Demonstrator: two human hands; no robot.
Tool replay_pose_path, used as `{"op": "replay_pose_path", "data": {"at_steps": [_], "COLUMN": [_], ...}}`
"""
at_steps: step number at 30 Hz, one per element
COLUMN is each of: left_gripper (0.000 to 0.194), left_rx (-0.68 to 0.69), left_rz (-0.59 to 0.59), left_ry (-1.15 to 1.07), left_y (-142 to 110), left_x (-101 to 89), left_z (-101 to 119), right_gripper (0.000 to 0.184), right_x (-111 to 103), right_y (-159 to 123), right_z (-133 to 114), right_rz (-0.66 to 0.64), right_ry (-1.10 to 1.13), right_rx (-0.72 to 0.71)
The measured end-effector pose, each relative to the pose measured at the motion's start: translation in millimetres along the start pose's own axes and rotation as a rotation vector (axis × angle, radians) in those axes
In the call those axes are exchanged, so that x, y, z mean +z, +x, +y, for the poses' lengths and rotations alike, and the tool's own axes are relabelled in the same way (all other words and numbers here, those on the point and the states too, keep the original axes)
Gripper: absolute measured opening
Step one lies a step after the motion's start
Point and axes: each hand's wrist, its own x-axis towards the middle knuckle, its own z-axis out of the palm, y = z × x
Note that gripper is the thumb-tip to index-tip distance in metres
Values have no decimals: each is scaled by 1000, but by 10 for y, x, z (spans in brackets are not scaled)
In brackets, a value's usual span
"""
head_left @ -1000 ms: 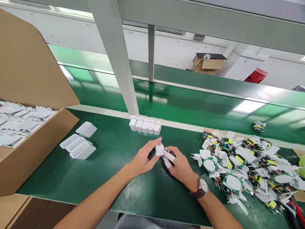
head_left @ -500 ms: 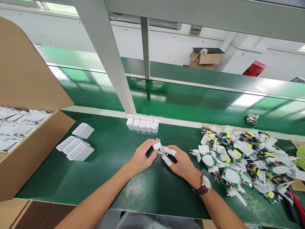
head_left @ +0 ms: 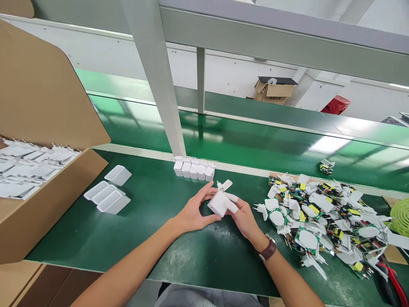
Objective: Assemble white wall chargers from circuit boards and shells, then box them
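Both my hands meet over the green bench mat, holding a white charger housing point(head_left: 219, 203) with a plug cap sticking up at its top. My left hand point(head_left: 193, 212) pinches its left side between thumb and fingers. From the right, my right hand point(head_left: 243, 217), with white finger cots and a wristwatch, grips the same housing. A row of white assembled chargers point(head_left: 194, 169) stands just behind the hands by the slanted post.
A pile of circuit boards with white plug caps point(head_left: 322, 219) lies at the right. Three empty white shells point(head_left: 107, 195) lie at the left, beside an open cardboard box point(head_left: 47, 192) of white parts. The conveyor belt point(head_left: 255, 140) runs behind. Red-handled cutters point(head_left: 394, 285) lie at far right.
The small plug part held between my hands now sits in a larger white housing, raised and turned upward. My hands stayed in place; the camera shifted slightly.
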Motion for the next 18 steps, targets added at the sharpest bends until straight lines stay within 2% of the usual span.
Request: {"op": "replay_pose_path", "data": {"at_steps": [2,4,9,13,16,18], "left_gripper": [100,93,81,80,85,90], "left_rx": [-10,-28,25,52,14,-20], "left_rz": [9,32,79,79,48,40], "left_ry": [63,130,214,248,236,214], "left_y": [-29,-57,-86,-73,-52,-30], "left_x": [47,92,136,124,94,62], "left_z": [-12,-29,-48,-10,37,69], "right_gripper": [33,28,20,20,28,32], "right_x": [15,27,47,47,36,23], "right_y": [-1,-11,-36,-28,-25,-40], "right_z": [-19,-50,-103,-97,-88,-80], "right_rz": [27,59,82,65,107,172], "right_ry": [301,491,689,672,474,286], "right_rx": [179,288,418,410,302,176]}}
